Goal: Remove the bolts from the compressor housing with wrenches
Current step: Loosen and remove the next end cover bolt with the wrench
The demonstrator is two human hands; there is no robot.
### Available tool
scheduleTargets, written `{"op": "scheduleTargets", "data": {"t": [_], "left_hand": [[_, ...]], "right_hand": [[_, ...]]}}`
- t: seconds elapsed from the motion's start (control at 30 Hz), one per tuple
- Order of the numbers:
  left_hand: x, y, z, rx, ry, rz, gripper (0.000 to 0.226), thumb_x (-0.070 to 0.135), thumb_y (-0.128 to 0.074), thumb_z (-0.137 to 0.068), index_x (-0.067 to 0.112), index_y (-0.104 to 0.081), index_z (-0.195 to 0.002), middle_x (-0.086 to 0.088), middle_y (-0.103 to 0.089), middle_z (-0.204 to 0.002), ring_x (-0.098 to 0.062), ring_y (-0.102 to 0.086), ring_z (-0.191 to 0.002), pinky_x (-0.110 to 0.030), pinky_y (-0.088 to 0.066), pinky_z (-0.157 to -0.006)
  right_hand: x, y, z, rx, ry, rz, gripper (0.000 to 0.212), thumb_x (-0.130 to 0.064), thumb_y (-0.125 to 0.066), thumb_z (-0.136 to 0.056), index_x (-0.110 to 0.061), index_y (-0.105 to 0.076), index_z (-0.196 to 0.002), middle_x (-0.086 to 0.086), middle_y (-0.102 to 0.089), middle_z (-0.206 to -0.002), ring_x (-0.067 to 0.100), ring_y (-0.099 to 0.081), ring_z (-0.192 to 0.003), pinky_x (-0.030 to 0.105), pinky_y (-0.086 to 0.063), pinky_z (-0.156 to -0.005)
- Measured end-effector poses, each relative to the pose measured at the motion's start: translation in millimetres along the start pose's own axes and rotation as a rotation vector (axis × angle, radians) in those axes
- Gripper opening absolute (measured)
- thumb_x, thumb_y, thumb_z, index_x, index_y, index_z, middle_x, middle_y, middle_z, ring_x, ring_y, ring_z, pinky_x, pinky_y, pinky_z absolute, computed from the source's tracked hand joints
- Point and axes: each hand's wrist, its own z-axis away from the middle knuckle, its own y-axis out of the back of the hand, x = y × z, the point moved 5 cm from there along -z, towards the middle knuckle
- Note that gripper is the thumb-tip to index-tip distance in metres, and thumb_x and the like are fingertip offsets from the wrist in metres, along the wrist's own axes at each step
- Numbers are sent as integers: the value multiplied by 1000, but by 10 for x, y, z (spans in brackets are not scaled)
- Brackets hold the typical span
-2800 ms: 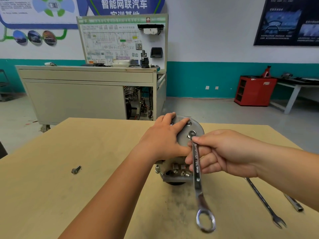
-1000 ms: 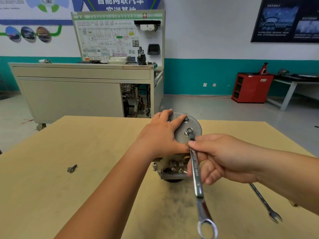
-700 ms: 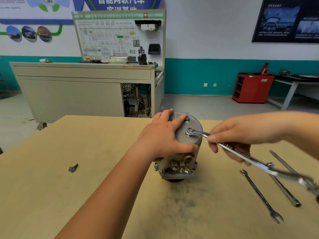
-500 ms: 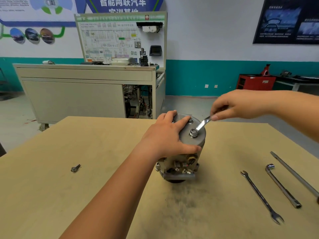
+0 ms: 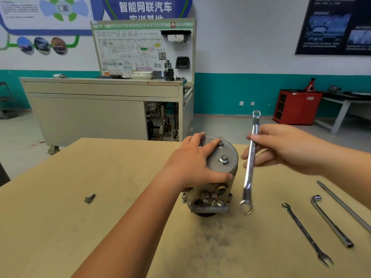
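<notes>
Workshop table (image 5: 60, 213) holds the compressor housing (image 5: 215, 164) at centre, left hand (image 5: 190, 163) pressing flat on top, while at three o'clock the right hand (image 5: 285, 149) pinches the wrench (image 5: 249, 171) clear of the raised bolt (image 5: 223, 159); seat its ring squarely before pulling.

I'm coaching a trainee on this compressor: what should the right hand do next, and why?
Probably lower the wrench in the right hand so a ring end seats on the bolt still in the compressor housing top. The wrench is held in the air beside the housing, off every bolt, while the left hand lies on the housing, steadying it.
</notes>
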Motion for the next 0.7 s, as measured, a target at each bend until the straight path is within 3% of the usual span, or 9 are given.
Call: {"op": "scheduleTargets", "data": {"t": [0.1,0.17,0.3,0.43,0.57,0.7], "left_hand": [[8,-8,-16,-12,1,-16,93,71,-57,-74,38,-16,-151,3,-11,-156,-18,-9,-142,-39,-25,-114],[19,-13,-22,-31,3,-18,93,70,-57,-75,37,-15,-151,3,-9,-157,-18,-7,-142,-39,-24,-113],[37,0,-18,-30,5,-10,95,72,-58,-73,36,-16,-151,3,-11,-156,-17,-9,-141,-39,-25,-112],[57,15,9,-40,27,-2,104,77,-42,-57,37,-17,-151,4,-12,-156,-17,-9,-141,-38,-25,-112],[58,17,0,-30,6,-7,94,70,-56,-73,36,-16,-151,2,-12,-156,-18,-9,-141,-40,-26,-112],[68,11,-14,-29,-5,-19,88,60,-57,-78,36,-15,-151,1,-11,-156,-20,-9,-142,-40,-27,-111]], "right_hand": [[67,-359,231,-155,-90,-302,16,-17,-50,-88,-4,-52,-95,18,-72,-76,24,-71,-60,26,-56,-49],[85,-519,335,-214,-123,-374,21,-19,-52,-82,-1,-53,-93,18,-71,-72,24,-70,-55,25,-53,-44],[144,-621,385,-214,-183,-341,17,-16,-47,-92,1,-53,-89,15,-69,-65,23,-67,-48,24,-51,-40],[135,-626,393,-186,-139,-310,18,-17,-45,-94,-1,-52,-90,13,-68,-62,21,-66,-45,22,-49,-39],[137,-685,420,-230,-171,-315,19,-17,-44,-95,-1,-52,-91,13,-68,-62,21,-66,-45,22,-50,-40],[105,-722,395,-233,-186,-321,21,-17,-41,-98,-1,-53,-91,12,-67,-59,20,-65,-43,22,-50,-39]]}}
